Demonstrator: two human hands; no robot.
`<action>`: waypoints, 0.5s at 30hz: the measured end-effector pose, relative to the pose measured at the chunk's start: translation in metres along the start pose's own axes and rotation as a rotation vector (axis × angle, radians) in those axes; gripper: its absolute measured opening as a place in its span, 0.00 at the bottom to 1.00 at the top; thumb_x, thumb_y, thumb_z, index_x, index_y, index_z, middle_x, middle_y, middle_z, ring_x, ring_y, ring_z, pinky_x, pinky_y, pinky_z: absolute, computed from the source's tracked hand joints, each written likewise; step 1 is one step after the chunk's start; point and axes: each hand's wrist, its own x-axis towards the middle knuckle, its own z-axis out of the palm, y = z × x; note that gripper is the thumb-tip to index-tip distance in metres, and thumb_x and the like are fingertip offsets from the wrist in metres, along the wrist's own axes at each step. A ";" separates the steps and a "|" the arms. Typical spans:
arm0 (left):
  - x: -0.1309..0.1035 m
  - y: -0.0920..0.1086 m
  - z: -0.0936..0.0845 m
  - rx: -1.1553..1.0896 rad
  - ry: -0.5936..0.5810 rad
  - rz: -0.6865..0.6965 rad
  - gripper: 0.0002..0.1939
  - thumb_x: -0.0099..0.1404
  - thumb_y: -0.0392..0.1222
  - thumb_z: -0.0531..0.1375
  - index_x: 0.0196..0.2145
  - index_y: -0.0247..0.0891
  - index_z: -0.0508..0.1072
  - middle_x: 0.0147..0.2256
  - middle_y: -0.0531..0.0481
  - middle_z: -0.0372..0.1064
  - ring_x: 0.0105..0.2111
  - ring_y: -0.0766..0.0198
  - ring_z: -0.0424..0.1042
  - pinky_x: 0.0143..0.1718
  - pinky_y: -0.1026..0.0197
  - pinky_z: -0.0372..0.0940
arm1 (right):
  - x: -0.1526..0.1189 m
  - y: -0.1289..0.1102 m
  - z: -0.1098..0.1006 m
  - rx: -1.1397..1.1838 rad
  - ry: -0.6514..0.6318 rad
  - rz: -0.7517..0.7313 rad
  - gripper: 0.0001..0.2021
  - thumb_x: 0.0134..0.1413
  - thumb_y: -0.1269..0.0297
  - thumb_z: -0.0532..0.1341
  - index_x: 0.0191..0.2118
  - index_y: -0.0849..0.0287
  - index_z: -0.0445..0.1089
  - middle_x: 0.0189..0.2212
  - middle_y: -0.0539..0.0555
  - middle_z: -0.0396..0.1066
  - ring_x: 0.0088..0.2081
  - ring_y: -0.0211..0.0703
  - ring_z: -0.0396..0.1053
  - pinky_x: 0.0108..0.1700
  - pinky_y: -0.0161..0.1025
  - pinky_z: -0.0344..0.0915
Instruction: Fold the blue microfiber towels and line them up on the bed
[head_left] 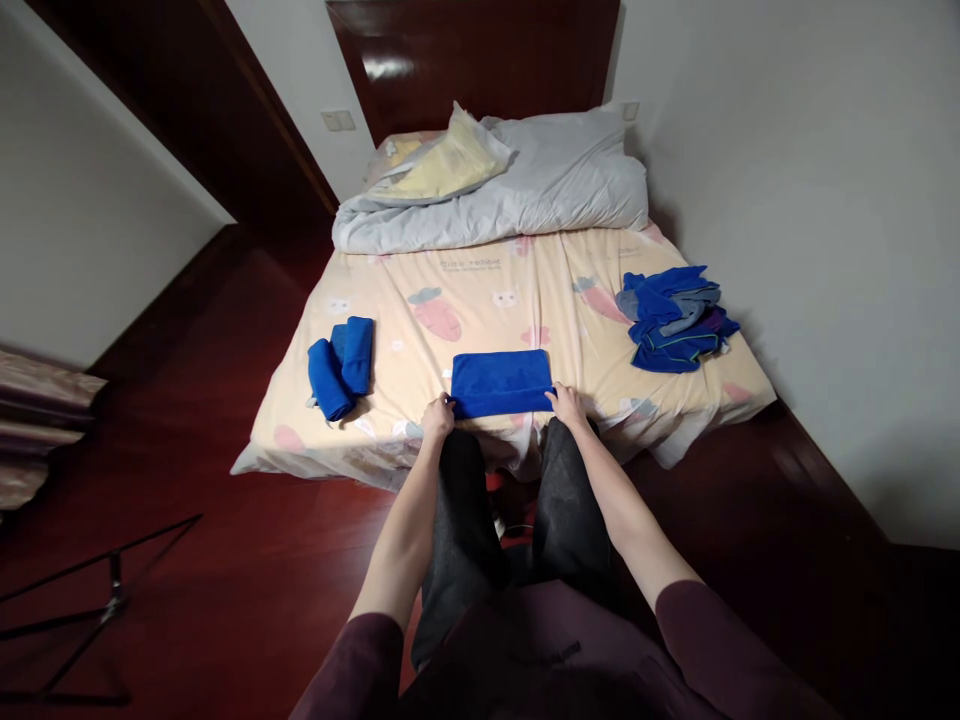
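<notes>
A blue towel [501, 374] lies flat on the bed near its front edge, with its near side folded over into a strip. My left hand [438, 415] pinches the near left corner of that fold. At the opposite end, my right hand [568, 405] grips the near right corner. To the left rest several rolled blue towels [331, 382], close against each other. A loose, crumpled heap of blue and grey cloths [679, 318] sits on the right side of the bed.
The bed sheet [405, 290] is cream with carrot prints. A grey quilt [570, 170] and a yellow pillow [450, 160] are bunched by the dark headboard [480, 60]. On the floor at lower left stands a black tripod-like stand [112, 605]. Walls flank the bed.
</notes>
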 end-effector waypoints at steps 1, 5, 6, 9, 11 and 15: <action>0.000 -0.001 0.000 -0.001 0.001 0.004 0.15 0.76 0.46 0.53 0.55 0.43 0.73 0.52 0.36 0.78 0.52 0.48 0.78 0.47 0.54 0.68 | 0.000 0.000 0.000 -0.001 0.000 0.001 0.19 0.74 0.55 0.55 0.63 0.58 0.70 0.52 0.66 0.77 0.54 0.54 0.75 0.53 0.41 0.66; 0.001 -0.003 0.001 -0.005 0.005 0.015 0.15 0.76 0.45 0.54 0.55 0.42 0.74 0.52 0.36 0.78 0.53 0.49 0.77 0.48 0.55 0.69 | -0.001 -0.001 -0.003 0.004 -0.014 0.014 0.20 0.74 0.55 0.55 0.63 0.57 0.69 0.52 0.66 0.77 0.54 0.54 0.75 0.53 0.40 0.66; 0.001 -0.003 0.002 -0.006 0.007 0.016 0.15 0.76 0.45 0.54 0.55 0.41 0.74 0.52 0.36 0.78 0.53 0.49 0.77 0.48 0.55 0.69 | -0.001 -0.002 -0.003 0.006 -0.019 0.016 0.20 0.75 0.54 0.55 0.63 0.57 0.69 0.53 0.65 0.77 0.54 0.53 0.75 0.53 0.40 0.66; 0.001 -0.004 0.002 -0.009 0.011 0.024 0.15 0.76 0.45 0.54 0.55 0.41 0.74 0.52 0.36 0.78 0.53 0.50 0.77 0.49 0.56 0.69 | -0.002 -0.002 -0.004 0.010 -0.027 0.012 0.20 0.75 0.55 0.55 0.63 0.57 0.69 0.54 0.65 0.77 0.55 0.53 0.75 0.53 0.39 0.67; 0.001 -0.004 0.002 -0.011 0.013 0.029 0.15 0.76 0.44 0.54 0.55 0.41 0.74 0.52 0.36 0.78 0.54 0.51 0.77 0.50 0.56 0.68 | -0.002 -0.002 -0.004 0.010 -0.029 0.007 0.20 0.75 0.55 0.55 0.63 0.57 0.69 0.54 0.65 0.77 0.54 0.52 0.75 0.53 0.39 0.67; 0.002 -0.004 0.002 -0.013 0.009 0.034 0.15 0.76 0.44 0.55 0.55 0.40 0.74 0.52 0.36 0.78 0.53 0.51 0.77 0.49 0.56 0.69 | -0.001 0.000 -0.003 0.015 -0.032 0.012 0.20 0.75 0.55 0.55 0.63 0.57 0.69 0.54 0.65 0.77 0.54 0.52 0.75 0.53 0.39 0.67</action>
